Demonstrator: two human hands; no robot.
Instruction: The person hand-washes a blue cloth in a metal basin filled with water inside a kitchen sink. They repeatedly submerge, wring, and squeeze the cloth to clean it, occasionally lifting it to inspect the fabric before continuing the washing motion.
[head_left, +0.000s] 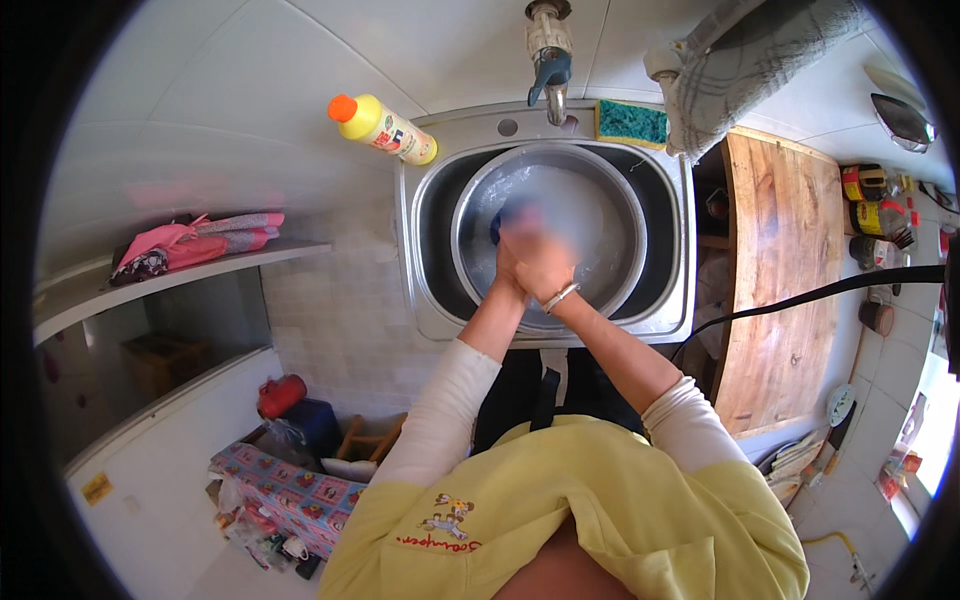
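Observation:
My left hand (508, 259) and my right hand (551, 266) are close together over a round metal basin (634, 262). A dark blue item (496, 225), perhaps cloth, shows at the fingers of my left hand, which appears to hold it. Blur covers this item and most of the fingers, so the right hand's grip is unclear. Cloudy greyish water (581, 187) lies in the basin. A silver bangle (561, 298) circles my right wrist. The basin sits inside a stainless steel sink (679, 300).
Above the sink is a tap (553, 75) with a blue lever. A yellow bottle (386, 131) and a green-yellow sponge (631, 123) stand at the back rim. A checked towel (735, 75) hangs at right, above a wooden board (784, 285). A black cable (825, 291) crosses the board.

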